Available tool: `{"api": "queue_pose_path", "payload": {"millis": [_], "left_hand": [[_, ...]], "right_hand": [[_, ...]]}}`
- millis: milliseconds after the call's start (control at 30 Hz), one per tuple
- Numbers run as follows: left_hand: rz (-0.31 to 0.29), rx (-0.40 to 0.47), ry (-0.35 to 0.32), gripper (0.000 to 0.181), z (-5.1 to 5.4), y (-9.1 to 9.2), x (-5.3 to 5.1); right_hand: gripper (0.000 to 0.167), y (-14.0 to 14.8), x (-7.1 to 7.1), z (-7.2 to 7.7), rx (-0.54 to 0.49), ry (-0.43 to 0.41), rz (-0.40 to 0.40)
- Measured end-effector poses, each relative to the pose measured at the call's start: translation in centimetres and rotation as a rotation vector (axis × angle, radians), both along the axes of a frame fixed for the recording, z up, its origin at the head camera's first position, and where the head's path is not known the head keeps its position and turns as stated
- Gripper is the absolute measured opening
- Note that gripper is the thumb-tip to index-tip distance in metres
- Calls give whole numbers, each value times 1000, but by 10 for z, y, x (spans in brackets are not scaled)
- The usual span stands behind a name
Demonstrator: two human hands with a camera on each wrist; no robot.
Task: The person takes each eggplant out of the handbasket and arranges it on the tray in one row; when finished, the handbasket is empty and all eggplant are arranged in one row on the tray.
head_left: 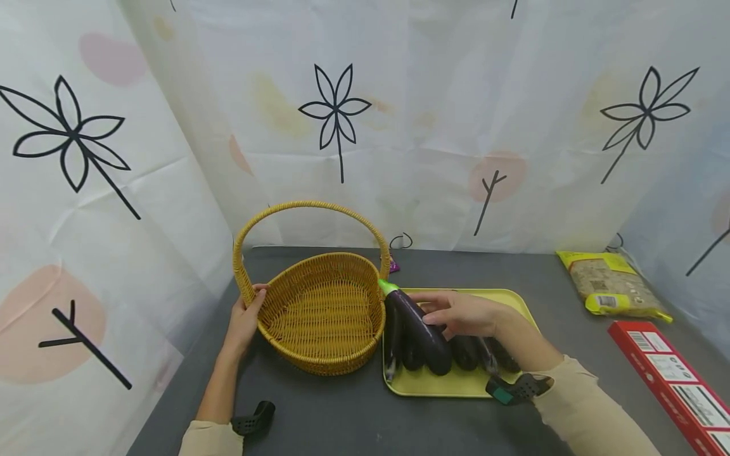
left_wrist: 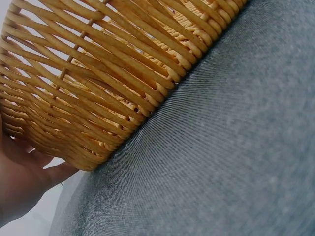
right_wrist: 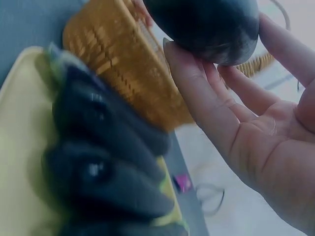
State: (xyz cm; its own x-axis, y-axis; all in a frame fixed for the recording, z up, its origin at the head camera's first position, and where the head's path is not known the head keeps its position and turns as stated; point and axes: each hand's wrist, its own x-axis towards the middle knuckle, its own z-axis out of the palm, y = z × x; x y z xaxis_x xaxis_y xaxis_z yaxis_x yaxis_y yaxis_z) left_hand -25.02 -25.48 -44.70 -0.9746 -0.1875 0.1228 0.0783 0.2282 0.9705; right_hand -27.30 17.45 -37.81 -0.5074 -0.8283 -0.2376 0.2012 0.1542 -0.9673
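Note:
A yellow-brown wicker basket (head_left: 325, 366) with a tall hoop handle stands left of centre, its inside bare. My left hand (head_left: 244, 324) grips its left rim by the foot of the handle; the left wrist view shows fingers against the woven wall (left_wrist: 93, 83). Between the thumb and fingers of my right hand (head_left: 464, 315) is a dark purple eggplant (head_left: 421, 330) with a green stem end. It is held tilted above the tray, stem toward the basket's right rim. Several more eggplants (right_wrist: 108, 172) lie side by side on the yellow tray (head_left: 445, 387).
To the right lie a yellow bag of grain-like food (head_left: 616, 285) and a long red box (head_left: 673, 380) with white labels. A small purple packet (head_left: 394, 263) sits behind the basket. Patterned white cloth (head_left: 433, 139) hangs round the grey table (head_left: 342, 418).

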Motion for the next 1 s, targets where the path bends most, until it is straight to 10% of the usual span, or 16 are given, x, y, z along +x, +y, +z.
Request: {"api": "queue_pose_path", "payload": {"millis": [1000], "left_hand": [[20, -15, -17, 48, 2, 2, 0]], "right_hand": [[70, 172, 2, -42, -50, -5, -293]]}}
